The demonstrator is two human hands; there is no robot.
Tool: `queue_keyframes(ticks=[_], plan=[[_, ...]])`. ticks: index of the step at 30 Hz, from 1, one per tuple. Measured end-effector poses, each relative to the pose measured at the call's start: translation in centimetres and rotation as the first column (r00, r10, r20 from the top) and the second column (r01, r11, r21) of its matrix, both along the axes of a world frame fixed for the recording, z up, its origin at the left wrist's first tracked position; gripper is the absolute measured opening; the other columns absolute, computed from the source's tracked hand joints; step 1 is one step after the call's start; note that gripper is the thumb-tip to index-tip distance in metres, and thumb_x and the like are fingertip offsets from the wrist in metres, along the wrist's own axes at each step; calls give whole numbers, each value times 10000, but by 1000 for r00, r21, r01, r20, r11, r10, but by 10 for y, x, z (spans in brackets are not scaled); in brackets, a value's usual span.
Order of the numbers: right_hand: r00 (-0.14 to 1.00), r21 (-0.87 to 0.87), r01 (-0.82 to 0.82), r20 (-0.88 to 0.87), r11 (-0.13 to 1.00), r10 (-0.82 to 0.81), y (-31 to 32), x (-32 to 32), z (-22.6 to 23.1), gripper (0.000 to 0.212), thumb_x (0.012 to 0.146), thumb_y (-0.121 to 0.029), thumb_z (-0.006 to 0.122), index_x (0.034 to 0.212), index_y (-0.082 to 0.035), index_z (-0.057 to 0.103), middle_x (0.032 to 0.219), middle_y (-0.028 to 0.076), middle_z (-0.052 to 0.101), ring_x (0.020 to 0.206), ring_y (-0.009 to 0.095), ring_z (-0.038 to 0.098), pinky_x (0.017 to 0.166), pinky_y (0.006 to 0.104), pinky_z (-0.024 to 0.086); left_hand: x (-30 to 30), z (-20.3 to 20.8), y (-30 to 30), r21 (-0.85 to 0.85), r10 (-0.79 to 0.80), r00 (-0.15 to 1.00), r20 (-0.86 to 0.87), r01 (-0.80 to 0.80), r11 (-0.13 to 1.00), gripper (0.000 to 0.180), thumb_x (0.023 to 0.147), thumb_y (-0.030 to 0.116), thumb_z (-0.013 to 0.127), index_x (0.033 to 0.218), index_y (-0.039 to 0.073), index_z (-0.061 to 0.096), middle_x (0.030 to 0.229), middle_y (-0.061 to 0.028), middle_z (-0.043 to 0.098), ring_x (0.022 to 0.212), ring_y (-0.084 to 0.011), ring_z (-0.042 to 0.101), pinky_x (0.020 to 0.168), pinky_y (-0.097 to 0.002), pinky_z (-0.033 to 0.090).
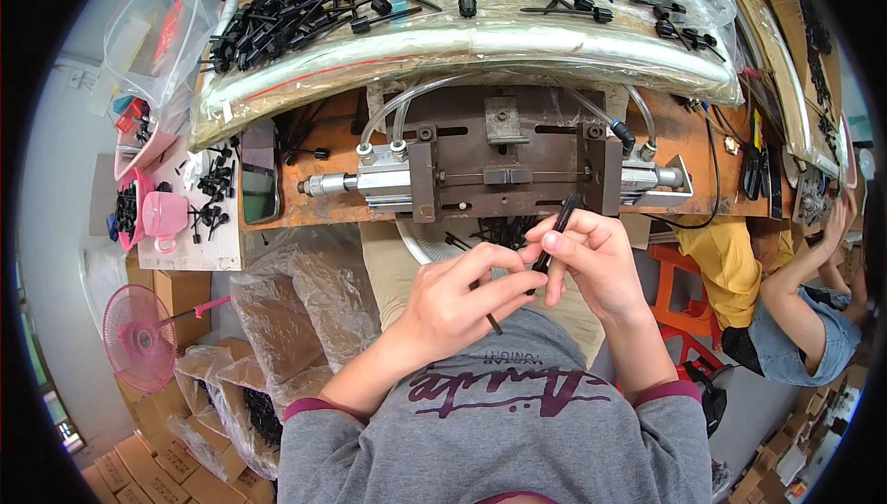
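In front of my chest, both hands are close together, fingertips nearly meeting. My right hand [596, 259] pinches a slim black plastic rod [565, 213] between thumb and fingers. It is tilted, its lower end reaching my left fingertips. My left hand [457, 291] is closed, with a thin black stick [494, 323] poking out below its fingers; the rest of the stick is hidden. Just beyond my hands stands a brown metal fixture [480, 148] with a small central block [508, 176]. Pneumatic cylinders flank it on the left [383, 176] and right [637, 181].
A heap of black plastic parts [323, 5] covers a padded, plastic-wrapped tray [462, 42] behind the fixture. A phone-like dark slab [261, 171] and pink containers [164, 218] are at left, above a pink fan [140, 338]. Another person's arm [796, 296] is at right, near red stools [679, 296].
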State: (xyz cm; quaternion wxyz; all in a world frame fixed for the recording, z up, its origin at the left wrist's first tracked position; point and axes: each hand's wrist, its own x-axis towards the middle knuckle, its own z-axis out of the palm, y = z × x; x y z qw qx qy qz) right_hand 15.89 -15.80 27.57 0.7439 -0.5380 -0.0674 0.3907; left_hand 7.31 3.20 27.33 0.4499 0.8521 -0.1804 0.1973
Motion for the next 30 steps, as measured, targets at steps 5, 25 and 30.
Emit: queue_keyframes(ticks=[5,25,30], plan=[[999,3,40,37,999,-41,1,2,4,321,1056,-222,517,1172,41,659,968,136,740,604,132,687,525,221,487,-3,3,5,-8,-48,998,29,49,999,313,669,116,857,963,55,769,1167,-93,713,719,-161,708,585,-266,550],[952,-68,135,287,989,-110,6,-12,13,273,1044,-108,484,1012,98,660,861,191,722,522,180,663,513,262,528,-17,2,7,88,-64,998,-22,66,994,274,671,148,852,912,41,775,1183,-114,724,712,-163,730,574,-248,541],[962,-73,113,259,991,-91,5,-13,11,268,1042,-112,490,1016,92,662,873,188,726,530,182,670,516,258,524,-19,-2,5,60,-55,998,7,55,997,270,673,135,851,911,35,774,1180,-117,725,713,-171,731,578,-255,546]])
